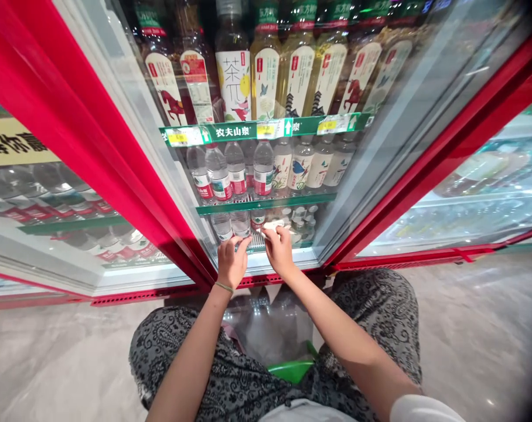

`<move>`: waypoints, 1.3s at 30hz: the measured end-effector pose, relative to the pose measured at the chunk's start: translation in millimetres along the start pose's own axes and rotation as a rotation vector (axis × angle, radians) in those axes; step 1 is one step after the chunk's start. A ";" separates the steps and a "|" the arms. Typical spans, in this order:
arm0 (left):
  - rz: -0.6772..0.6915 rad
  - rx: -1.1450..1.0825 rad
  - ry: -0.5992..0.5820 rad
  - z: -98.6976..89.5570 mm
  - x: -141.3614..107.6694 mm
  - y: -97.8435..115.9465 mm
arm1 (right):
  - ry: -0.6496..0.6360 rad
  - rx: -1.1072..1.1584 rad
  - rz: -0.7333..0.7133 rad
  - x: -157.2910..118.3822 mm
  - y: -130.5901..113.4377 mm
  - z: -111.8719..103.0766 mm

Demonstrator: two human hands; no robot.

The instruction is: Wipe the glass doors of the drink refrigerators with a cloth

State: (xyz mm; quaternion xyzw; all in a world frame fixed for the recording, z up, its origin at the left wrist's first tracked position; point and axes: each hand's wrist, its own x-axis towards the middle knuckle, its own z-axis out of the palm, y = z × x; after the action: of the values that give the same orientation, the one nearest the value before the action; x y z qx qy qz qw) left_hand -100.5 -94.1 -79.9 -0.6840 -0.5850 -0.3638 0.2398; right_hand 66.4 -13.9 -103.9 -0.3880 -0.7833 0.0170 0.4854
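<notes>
At the bottom shelf of a drinks fridge, my left hand [232, 261] is curled, thumb and fingers close together. It is in front of a clear water bottle [240, 223]; whether anything lies in its fingers is hidden. Beside it, my right hand [279, 251] is closed, with a small white thing [273, 225] at its fingertips whose kind I cannot make out. Between and behind the hands stands a water bottle with a red label [258, 219]. Several white-capped bottles [303, 221] stand to the right of my right hand.
Red-labelled water bottles [222, 176] and pale-labelled bottles [301, 167] fill the middle shelf. Tea bottles [266, 76] stand above, behind a green price strip [233, 130]. Red door frames [433, 152] flank the fridge. A green object [291, 371] lies between my knees on the floor.
</notes>
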 end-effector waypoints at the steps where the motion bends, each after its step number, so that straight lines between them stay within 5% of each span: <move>1: 0.002 -0.002 0.001 -0.3 0.0 0.2 | -0.022 -0.016 -0.007 -13.6 1.6 4.1; 5: -0.010 -0.017 -0.001 -1.1 -0.5 1.4 | -0.062 -0.022 -0.025 -58.6 8.2 13.7; 13: -0.017 -0.018 -0.014 1.3 0.4 0.9 | 0.074 -0.064 -0.019 22.1 3.7 1.0; 21: 0.011 -0.043 -0.013 7.0 -1.2 5.3 | -0.140 -0.140 -0.136 -60.8 18.1 7.3; 28: 0.003 -0.044 -0.041 8.7 -1.8 2.5 | 0.039 -0.089 -0.074 8.3 17.5 4.4; 35: 0.009 -0.035 -0.035 9.2 -3.1 3.9 | -0.097 -0.072 -0.078 -53.9 31.9 -2.8; 39: 0.023 -0.047 -0.055 13.2 -6.2 5.5 | 0.024 -0.118 -0.028 -20.5 36.3 -24.3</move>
State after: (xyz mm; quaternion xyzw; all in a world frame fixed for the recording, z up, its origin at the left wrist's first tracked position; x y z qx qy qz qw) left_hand -92.6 -89.1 -92.4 -0.7060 -0.5746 -0.3558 0.2116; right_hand 111.4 -9.8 -121.0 -0.4049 -0.7824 -0.0406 0.4713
